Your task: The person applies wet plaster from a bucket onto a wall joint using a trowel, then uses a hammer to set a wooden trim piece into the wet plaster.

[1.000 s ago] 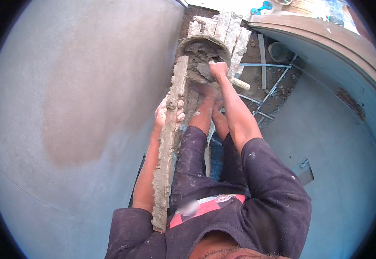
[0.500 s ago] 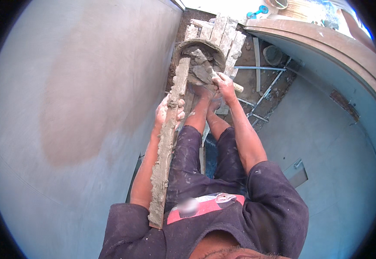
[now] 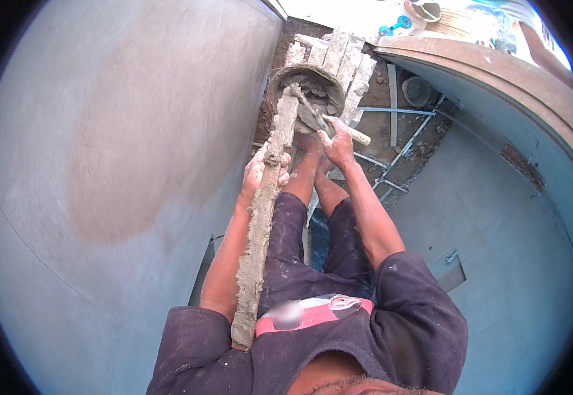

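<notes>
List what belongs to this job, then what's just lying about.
In use:
- mortar-coated board, in left hand
- trowel, in right hand
- mortar tub

Apparently lying about:
- pale strips on ground
- round container near the wall
- blue object

Bright up top, milky contrast, heavy fisheye.
Ground (image 3: 359,16) at top clips to white; left wall (image 3: 122,131) softly lit, bluish low down. Bucket (image 3: 336,89) shaded inside. Blurred patch on shirt (image 3: 425,316) print. Corners black, edges bowed.
</notes>
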`<state>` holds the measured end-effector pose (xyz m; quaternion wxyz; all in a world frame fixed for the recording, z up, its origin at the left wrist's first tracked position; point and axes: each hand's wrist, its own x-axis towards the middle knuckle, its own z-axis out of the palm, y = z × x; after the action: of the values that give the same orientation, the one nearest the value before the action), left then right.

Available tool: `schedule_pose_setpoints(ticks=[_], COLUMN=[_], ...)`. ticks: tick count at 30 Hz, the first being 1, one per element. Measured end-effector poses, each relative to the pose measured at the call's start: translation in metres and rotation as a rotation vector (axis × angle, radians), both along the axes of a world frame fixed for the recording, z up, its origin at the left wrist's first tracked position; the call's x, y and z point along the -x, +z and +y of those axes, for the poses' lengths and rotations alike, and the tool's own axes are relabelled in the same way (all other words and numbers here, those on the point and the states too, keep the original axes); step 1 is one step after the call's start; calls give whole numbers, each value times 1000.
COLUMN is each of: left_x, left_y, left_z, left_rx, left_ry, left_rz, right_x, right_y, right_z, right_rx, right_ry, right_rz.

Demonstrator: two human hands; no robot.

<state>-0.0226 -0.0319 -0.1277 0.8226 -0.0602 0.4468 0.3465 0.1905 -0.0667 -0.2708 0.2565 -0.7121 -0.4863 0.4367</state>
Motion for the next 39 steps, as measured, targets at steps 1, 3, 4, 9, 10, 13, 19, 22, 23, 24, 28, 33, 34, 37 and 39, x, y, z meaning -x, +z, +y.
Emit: schedule_pose_setpoints(ticks=[1, 3, 4, 9, 10, 13, 19, 22, 23, 24, 28, 33, 34, 37, 39], left_x=[-1, 1, 2, 2, 1, -7, -6, -2, 2, 1, -9, -6, -7, -5, -3], left_y=[0, -2, -3, -5, -3, 12, 5, -1, -6, -2, 12, 3, 1, 1, 0], left_z=[0, -2, -3, -5, -4, 10, 9, 5, 3, 4, 4, -8, -9, -12, -14], left_rx=[-28, -19, -15, 58, 65, 196, 244, 235, 204, 187, 87, -45, -58, -79, -58], left_ry=[-4, -9, -12, 58, 75, 71, 88, 110, 120, 102, 79, 49, 14, -55, -43], left_rz=[7, 14, 17, -25, -9, 54, -8, -106, -167, -129, 39, -15, 43, 158, 128], right_x=[0, 0, 0, -11, -14, -13, 12, 28, 35, 35, 33, 26, 26, 26, 25], right_y=[4, 16, 23, 60, 67, 79, 76, 60, 58, 58, 67, 89, 94, 108, 122], right_z=[-2, -7, -9, -24, -27, -32, 9, 16, 12, 8, -7, -19, -22, -37, -47], right_rx=[5, 13, 14, 8, -6, 81, 132, 103, 98, 90, 78, 76, 72, 116, 153], right_ry=[9, 27, 23, 54, 64, -87, -184, -152, -150, -136, -66, -34, -36, -33, -22], right_rz=[-4, -11, -5, -9, -7, 141, 294, 309, 259, 231, 131, 71, 69, 96, 105])
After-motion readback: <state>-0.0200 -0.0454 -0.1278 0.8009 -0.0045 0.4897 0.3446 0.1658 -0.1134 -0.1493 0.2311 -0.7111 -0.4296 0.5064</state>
